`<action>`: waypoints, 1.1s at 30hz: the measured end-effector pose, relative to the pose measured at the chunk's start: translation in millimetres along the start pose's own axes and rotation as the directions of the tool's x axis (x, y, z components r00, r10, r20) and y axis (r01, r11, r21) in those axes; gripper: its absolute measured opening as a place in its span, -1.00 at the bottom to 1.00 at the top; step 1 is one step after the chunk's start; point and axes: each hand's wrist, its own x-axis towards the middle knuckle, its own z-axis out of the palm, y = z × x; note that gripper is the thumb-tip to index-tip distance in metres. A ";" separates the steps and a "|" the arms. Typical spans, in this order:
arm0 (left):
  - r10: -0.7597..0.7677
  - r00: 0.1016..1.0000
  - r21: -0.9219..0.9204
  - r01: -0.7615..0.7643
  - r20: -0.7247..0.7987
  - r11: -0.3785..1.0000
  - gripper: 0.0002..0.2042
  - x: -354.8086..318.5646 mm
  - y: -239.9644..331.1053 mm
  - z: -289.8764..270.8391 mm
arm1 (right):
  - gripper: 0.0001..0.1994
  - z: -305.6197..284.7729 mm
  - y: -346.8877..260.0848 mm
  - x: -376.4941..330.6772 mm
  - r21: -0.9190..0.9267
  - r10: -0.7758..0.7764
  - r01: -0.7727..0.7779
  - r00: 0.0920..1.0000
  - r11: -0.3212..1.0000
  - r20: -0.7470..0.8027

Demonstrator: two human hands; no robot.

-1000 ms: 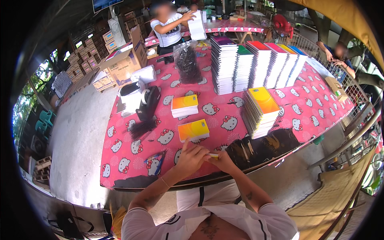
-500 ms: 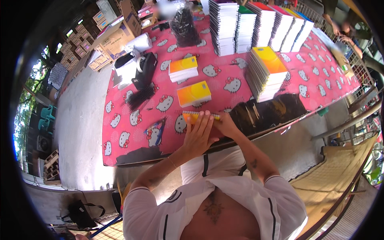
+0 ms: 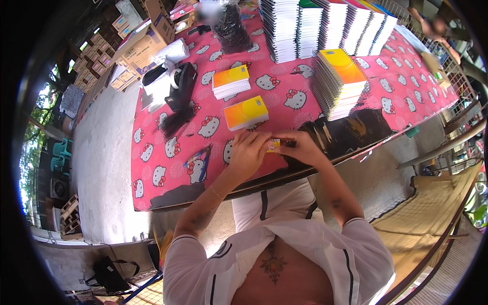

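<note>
Close to the table's front edge, my left hand (image 3: 248,152) and my right hand (image 3: 303,148) hold a small yellow spiral notebook (image 3: 273,146) between them. The fingers of both are curled over it, so only a bit of its yellow cover shows. Just beyond my hands lies a small stack of yellow-orange notebooks (image 3: 246,113). Behind it is a second small stack of notebooks (image 3: 231,80) with matching covers. Farther right rises a taller pile of spiral notebooks (image 3: 341,76), also yellow and orange.
Tall stacks of larger spiral notebooks (image 3: 278,33) line the far side of the pink table. A black device (image 3: 182,87), loose black wire coils (image 3: 176,122) and pens (image 3: 203,162) lie left. A black torn patch (image 3: 351,133) covers the right front edge. Someone's arms (image 3: 432,33) show far right.
My left hand has gone from lying flat over the notebook to curled around its left end. My right fingers have come over its right end, and less of the cover shows.
</note>
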 end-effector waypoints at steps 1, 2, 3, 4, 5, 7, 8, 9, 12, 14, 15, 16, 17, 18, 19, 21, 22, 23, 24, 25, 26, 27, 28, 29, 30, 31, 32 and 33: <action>0.020 1.000 -0.007 -0.020 0.016 1.000 -0.84 -1.5 -2.5 0.4 | -0.78 -7.0 4.8 -0.1 0.085 0.036 -0.037 0.999 0.996 0.017; 0.039 0.999 -0.014 -0.039 0.032 0.999 -0.84 -3.3 -4.6 0.9 | -0.78 -12.5 9.6 0.7 0.170 0.070 -0.075 0.997 0.983 0.037; 0.040 0.999 -0.017 -0.040 0.029 0.999 -0.84 -5.5 -5.7 1.9 | -0.82 -17.2 14.5 2.4 0.128 0.078 -0.086 0.995 0.988 0.061; 0.043 0.999 -0.020 -0.042 0.024 0.999 -0.83 -5.7 -6.7 2.7 | -0.84 -18.4 14.0 4.6 0.141 0.081 -0.092 0.993 0.986 0.080; 0.046 0.999 -0.022 -0.045 0.020 0.999 -0.82 -6.2 -7.6 3.3 | -0.85 -18.5 13.6 6.7 0.154 0.083 -0.098 0.992 0.983 0.099; 0.060 0.998 -0.005 -0.060 0.017 0.998 -0.81 -6.5 -8.1 3.7 | -0.88 -20.8 13.4 11.3 0.191 0.080 -0.107 0.987 0.976 0.142; 0.072 0.997 0.002 -0.072 0.012 0.997 -0.81 -5.7 -7.5 4.2 | -0.90 -21.9 15.4 12.6 0.215 0.075 -0.110 0.984 0.970 0.164; 0.051 0.998 0.008 -0.051 0.023 0.999 -0.81 -5.9 -5.8 5.0 | -0.91 -22.6 16.7 12.9 0.239 0.071 -0.115 0.980 0.964 0.184; 0.033 0.998 0.037 -0.035 0.050 0.999 -0.80 -0.9 4.0 4.6 | -0.90 -19.7 20.7 12.9 0.046 -0.151 0.147 0.984 0.988 0.090; 0.050 0.996 0.091 -0.057 0.074 0.994 -0.79 -5.2 7.0 -2.9 | -0.87 -3.7 -1.8 10.3 -0.187 -0.149 0.136 0.987 0.973 -0.058; 0.070 0.995 0.080 -0.075 0.069 0.994 -0.79 -4.7 9.0 -3.0 | -0.85 2.3 -3.9 8.6 -0.256 -0.180 0.144 0.976 0.956 -0.124; 0.085 0.994 0.068 -0.090 0.065 0.994 -0.79 -5.0 9.9 -2.4 | -0.84 5.0 -3.9 7.4 -0.322 -0.210 0.143 0.960 0.936 -0.185; 0.095 0.993 0.056 -0.099 0.066 0.993 -0.79 0.4 9.1 -2.9 | -0.85 4.1 -8.4 4.3 -0.303 -0.188 0.117 0.958 0.946 -0.217; 0.094 0.991 0.003 -0.095 0.095 0.995 -0.80 10.4 4.3 -6.2 | -0.85 1.2 -13.4 0.3 -0.282 -0.166 0.093 0.955 0.955 -0.247; 0.092 0.988 -0.041 -0.087 0.127 0.995 -0.80 20.5 0.6 -16.9 | -0.85 -3.5 -23.7 0.0 -0.254 -0.146 0.075 0.950 0.964 -0.274; 0.112 0.990 -0.058 -0.107 0.087 0.993 -0.81 48.6 7.8 -37.4 | -0.79 -37.9 -70.2 -3.9 -0.601 -0.526 0.214 0.746 0.770 -0.408; 0.140 0.990 -0.046 -0.139 0.017 0.989 -0.82 76.3 16.8 -46.4 | -0.73 -60.6 -72.9 -6.9 -0.632 -0.549 0.158 0.677 0.759 -0.490; 0.161 0.986 -0.025 -0.162 -0.050 0.986 -0.83 102.0 23.2 -55.5 | -0.70 -81.7 -79.8 -7.3 -0.724 -0.614 0.037 0.563 0.688 -0.554; 0.242 0.952 -0.003 -0.247 -0.187 0.969 -0.83 128.0 32.0 -54.3 | -0.64 -106.7 -72.5 -7.9 -0.717 -0.592 -0.089 0.499 0.692 -0.633; 0.317 0.894 0.025 -0.326 -0.317 0.945 -0.83 155.3 42.1 -45.4 | -0.57 -131.8 -74.4 -6.1 -0.666 -0.530 -0.163 0.481 0.728 -0.698; 0.377 0.847 0.017 -0.400 -0.374 0.916 -0.83 179.8 49.2 -37.5 | -0.52 -152.9 -70.6 -2.5 -0.604 -0.453 -0.166 0.517 0.780 -0.726; 0.431 0.792 0.008 -0.475 -0.433 0.880 -0.83 201.2 56.1 -24.7 | -0.50 -171.0 -63.5 1.5 -0.523 -0.389 -0.091 0.563 0.847 -0.729; 0.421 0.801 -0.068 -0.492 -0.426 0.868 -0.81 216.9 59.3 -4.7 | -0.47 -183.5 -53.7 5.6 -0.430 -0.329 -0.020 0.612 0.903 -0.719; 0.412 0.810 -0.138 -0.505 -0.418 0.852 -0.80 226.1 58.1 15.5 | -0.46 -189.5 -42.8 8.9 -0.316 -0.236 0.009 0.687 0.949 -0.688; 0.389 0.866 -0.269 -0.474 -0.314 0.839 -0.79 228.0 52.7 43.9 | -0.44 -197.8 -29.4 8.9 -0.206 -0.144 0.012 0.753 0.979 -0.642; 0.370 0.908 -0.373 -0.418 -0.197 0.828 -0.79 223.8 43.2 64.3 | -0.43 -198.8 -22.4 12.9 -0.080 -0.060 0.017 0.820 0.997 -0.569; 0.360 0.930 -0.482 -0.349 -0.074 0.804 -0.79 222.3 43.9 75.3 | -0.43 -200.7 -18.6 12.3 -0.096 -0.087 0.039 0.814 0.995 -0.574; 0.352 0.932 -0.486 -0.347 -0.085 0.802 -0.78 218.2 41.3 82.6 | -0.42 -200.7 -15.0 11.8 -0.111 -0.115 0.061 0.808 0.992 -0.578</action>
